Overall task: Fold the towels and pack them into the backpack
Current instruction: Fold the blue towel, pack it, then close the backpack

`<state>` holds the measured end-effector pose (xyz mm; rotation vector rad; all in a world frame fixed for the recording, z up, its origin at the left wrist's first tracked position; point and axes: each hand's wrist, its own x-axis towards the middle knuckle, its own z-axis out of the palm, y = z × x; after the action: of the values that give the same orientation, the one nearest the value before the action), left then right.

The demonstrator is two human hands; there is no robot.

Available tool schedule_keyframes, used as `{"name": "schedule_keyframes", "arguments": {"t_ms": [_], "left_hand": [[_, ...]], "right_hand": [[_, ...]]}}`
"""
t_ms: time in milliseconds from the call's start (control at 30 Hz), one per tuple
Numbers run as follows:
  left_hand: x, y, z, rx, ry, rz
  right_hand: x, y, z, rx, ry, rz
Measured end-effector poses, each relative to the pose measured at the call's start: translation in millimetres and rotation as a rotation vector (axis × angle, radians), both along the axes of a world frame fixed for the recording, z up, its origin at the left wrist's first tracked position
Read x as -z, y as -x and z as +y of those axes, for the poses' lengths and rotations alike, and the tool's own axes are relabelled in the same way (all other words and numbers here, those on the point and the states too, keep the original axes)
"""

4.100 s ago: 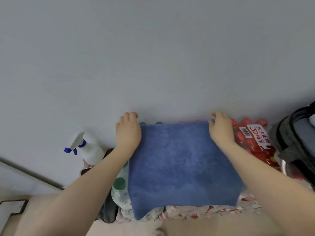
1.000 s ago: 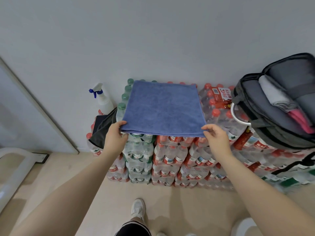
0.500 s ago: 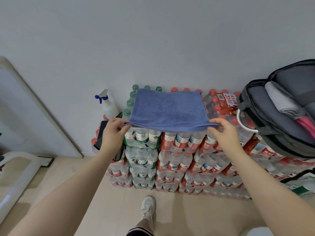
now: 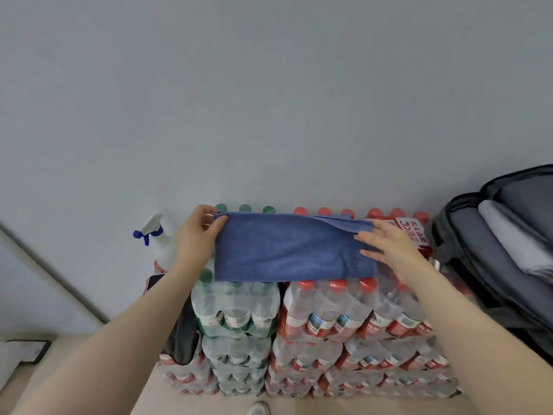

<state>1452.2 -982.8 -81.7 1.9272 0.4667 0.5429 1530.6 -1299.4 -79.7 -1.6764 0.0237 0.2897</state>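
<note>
Left hand [image 4: 196,235] pinches the blue towel [image 4: 287,250] at its far left corner, thumb on top, fingers curled behind the edge. Right hand [image 4: 386,244] lies flat and spread on the towel's right end, fingers extended, pinching nothing. One towel, folded in half, resting on the stacked water-bottle packs [image 4: 314,319]; bottle caps beneath it mostly hidden. Right of the towel, one open backpack [image 4: 466,244], cut off by the frame edge, with a pale folded towel [image 4: 514,238] inside. Left of the towel, one spray bottle [image 4: 155,238], lower body hidden behind the left wrist.
</note>
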Motion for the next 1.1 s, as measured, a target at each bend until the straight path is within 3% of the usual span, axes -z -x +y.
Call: {"name": "schedule_keyframes", "arguments": {"t_ms": [200, 367, 567, 667, 733, 800, 900, 967, 1100], "left_hand": [[8, -63, 15, 0.099, -0.126, 0.137], [27, -89, 26, 0.166, -0.27, 0.307], [31, -98, 30, 0.209, -0.443, 0.361], [31, -99, 27, 0.228, -0.656, 0.348], [30, -102, 13, 0.319, -0.836, 0.186], [33, -102, -8, 0.489, -0.951, 0.049], [40, -93, -33, 0.771, -0.965, 0.241], [49, -84, -28, 0.797, -0.968, 0.388], [54, -77, -4, 0.698, -1.006, 0.431]], "right_hand": [[12, -61, 23, 0.088, 0.385, -0.144], [37, -93, 29, 0.1, 0.515, -0.05], [38, -103, 38, 0.13, 0.666, 0.041], [27, -95, 50, 0.105, 0.991, -0.128], [21, -83, 67, 0.023, 1.006, -0.393], [22, -67, 91, -0.223, 0.946, -0.531], [41, -51, 114, -0.596, 1.118, -0.53], [49, -52, 108, -0.603, 1.208, -0.47], [51, -53, 73, -0.463, 1.27, -0.358]]}}
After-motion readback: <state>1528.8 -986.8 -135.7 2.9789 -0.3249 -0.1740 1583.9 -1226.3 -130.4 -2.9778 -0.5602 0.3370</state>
